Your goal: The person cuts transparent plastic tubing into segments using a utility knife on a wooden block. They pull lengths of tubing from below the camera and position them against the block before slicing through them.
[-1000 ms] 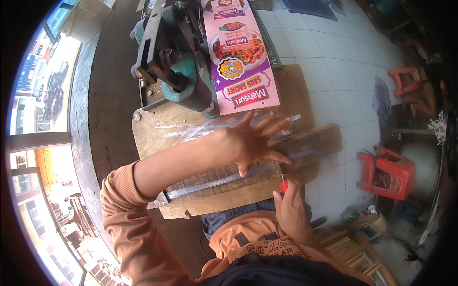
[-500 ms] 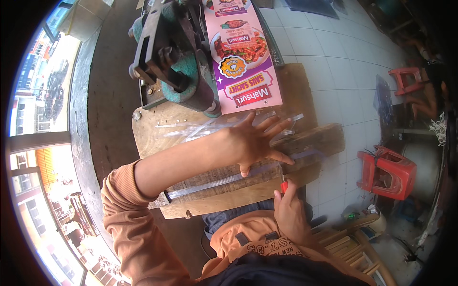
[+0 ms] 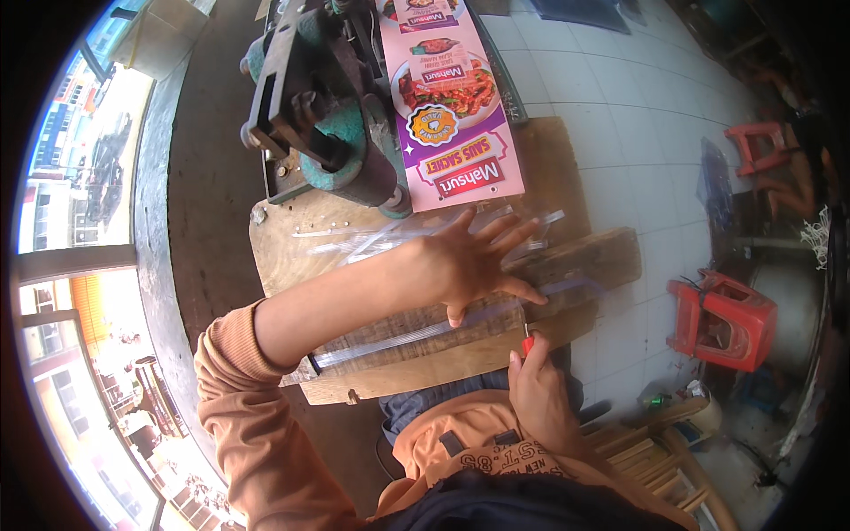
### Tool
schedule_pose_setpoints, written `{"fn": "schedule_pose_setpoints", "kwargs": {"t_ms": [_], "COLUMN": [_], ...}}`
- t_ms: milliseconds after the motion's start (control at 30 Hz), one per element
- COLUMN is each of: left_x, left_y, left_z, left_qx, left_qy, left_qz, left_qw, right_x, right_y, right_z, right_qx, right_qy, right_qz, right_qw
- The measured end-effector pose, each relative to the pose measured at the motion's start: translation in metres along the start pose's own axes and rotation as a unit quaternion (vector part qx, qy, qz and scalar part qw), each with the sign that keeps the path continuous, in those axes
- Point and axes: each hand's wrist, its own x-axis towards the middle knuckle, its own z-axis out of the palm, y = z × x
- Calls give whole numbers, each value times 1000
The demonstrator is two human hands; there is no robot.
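Observation:
My left hand (image 3: 469,270) lies palm down with its fingers spread, across a wooden block (image 3: 611,261) and a bundle of narrow clear plastic strips (image 3: 381,349). The strips run lengthwise along the block, pressed under the thumb and fingers. Just below that hand, my right hand (image 3: 538,389) is closed around a red-handled tool (image 3: 529,343). Its thin metal tip points up at the strips near the block's front edge. Whether it is a blade or a spike I cannot tell. More loose clear strips (image 3: 354,245) are scattered on the wooden board (image 3: 283,243) beyond my forearm.
A heavy green and dark metal machine (image 3: 341,168) stands at the board's far side. Beside it lies a stack of pink printed sheets (image 3: 465,181) with food pictures. Red plastic stools (image 3: 726,323) stand on the tiled floor at right. A person's legs (image 3: 788,190) show at far right.

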Motion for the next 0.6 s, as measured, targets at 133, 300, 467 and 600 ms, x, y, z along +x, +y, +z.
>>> {"fn": "schedule_pose_setpoints", "kwargs": {"t_ms": [133, 300, 467, 600], "left_x": [3, 3, 3, 6], "left_y": [-1, -3, -16, -20], "left_z": [0, 2, 3, 21], "left_qx": [5, -12, -77, -127], "left_qy": [5, 10, 10, 57], "left_qz": [3, 12, 63, 79], "left_qw": [1000, 1000, 995, 987], "right_x": [1, 3, 7, 7], "right_y": [-2, 5, -7, -4], "right_z": [-3, 1, -10, -6], "right_qx": [-20, -26, -68, -82], "right_qy": [11, 31, -26, -15], "right_qz": [-5, -36, 12, 12], "right_qw": [1000, 999, 997, 996]}}
